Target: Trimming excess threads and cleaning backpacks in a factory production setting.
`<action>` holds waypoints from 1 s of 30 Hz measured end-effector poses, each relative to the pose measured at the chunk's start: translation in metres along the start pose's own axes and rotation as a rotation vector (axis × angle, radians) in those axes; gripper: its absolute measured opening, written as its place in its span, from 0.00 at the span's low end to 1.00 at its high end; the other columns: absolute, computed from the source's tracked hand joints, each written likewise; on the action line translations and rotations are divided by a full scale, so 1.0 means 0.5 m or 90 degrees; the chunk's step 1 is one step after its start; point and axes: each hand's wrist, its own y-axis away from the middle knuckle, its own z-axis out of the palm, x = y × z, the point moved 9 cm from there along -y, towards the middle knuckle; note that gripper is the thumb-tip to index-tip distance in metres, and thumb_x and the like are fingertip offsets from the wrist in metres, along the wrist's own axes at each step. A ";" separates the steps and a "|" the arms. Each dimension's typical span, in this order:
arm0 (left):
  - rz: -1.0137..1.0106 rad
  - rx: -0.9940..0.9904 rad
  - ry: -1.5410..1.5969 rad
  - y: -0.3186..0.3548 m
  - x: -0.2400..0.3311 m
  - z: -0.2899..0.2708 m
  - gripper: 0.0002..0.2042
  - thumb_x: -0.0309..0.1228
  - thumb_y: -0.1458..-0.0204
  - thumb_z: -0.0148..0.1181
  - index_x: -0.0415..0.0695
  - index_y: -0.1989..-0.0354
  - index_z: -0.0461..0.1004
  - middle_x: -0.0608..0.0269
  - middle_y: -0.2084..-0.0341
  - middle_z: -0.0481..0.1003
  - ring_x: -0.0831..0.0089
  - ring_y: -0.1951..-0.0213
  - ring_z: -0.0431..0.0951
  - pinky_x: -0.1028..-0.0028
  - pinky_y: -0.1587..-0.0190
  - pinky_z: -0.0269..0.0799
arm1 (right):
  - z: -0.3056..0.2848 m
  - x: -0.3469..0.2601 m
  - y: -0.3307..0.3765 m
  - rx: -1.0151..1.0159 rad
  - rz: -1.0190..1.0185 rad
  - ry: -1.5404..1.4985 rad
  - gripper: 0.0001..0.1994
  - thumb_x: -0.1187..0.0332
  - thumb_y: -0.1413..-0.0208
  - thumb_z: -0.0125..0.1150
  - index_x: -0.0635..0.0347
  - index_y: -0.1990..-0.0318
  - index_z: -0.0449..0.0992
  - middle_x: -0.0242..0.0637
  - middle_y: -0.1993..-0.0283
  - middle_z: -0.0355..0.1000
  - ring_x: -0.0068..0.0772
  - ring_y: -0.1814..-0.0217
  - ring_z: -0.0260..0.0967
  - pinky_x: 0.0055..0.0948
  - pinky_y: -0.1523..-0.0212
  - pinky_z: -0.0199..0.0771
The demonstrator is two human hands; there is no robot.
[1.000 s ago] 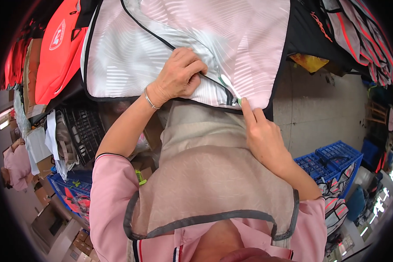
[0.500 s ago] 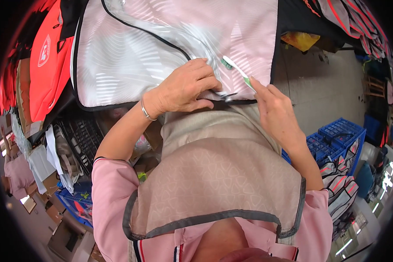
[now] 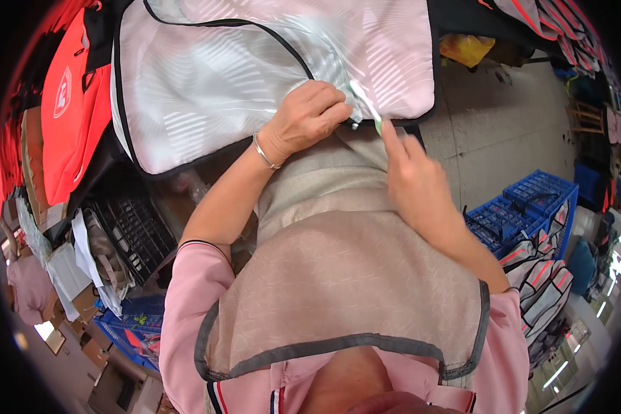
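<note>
A pale pink and white patterned fabric piece (image 3: 207,90) with black edge binding lies in front of me, its near edge by my waist. A black strip curves over it toward my left hand (image 3: 307,119). The fingers of that hand are closed on the fabric near its front edge; the pinched part is mostly hidden under them. My right hand (image 3: 417,176) holds a white and green toothbrush (image 3: 366,102) by its handle. The brush head lies against the fabric just beyond my left fingertips, its bristles now turned out of sight.
Red bags (image 3: 72,131) are piled at the left, above a black crate (image 3: 134,228). At the right, blue crates (image 3: 524,207) stand on the floor near striped bags (image 3: 541,283). A yellow plastic bag (image 3: 466,48) lies beyond the fabric's right side.
The toothbrush has swung to a steeper angle and shifted closer to my left hand. My right hand has come lower and inward; my left hand has moved slightly right, and the fabric has turned.
</note>
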 end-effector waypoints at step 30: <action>-0.037 -0.011 0.041 0.001 -0.011 0.046 0.06 0.23 0.61 0.58 0.45 0.77 0.66 0.62 0.79 0.65 0.64 0.75 0.70 0.67 0.70 0.67 | 0.039 0.036 0.052 -0.045 0.072 -0.041 0.28 0.79 0.48 0.51 0.66 0.36 0.60 0.50 0.62 0.67 0.58 0.67 0.72 0.48 0.68 0.75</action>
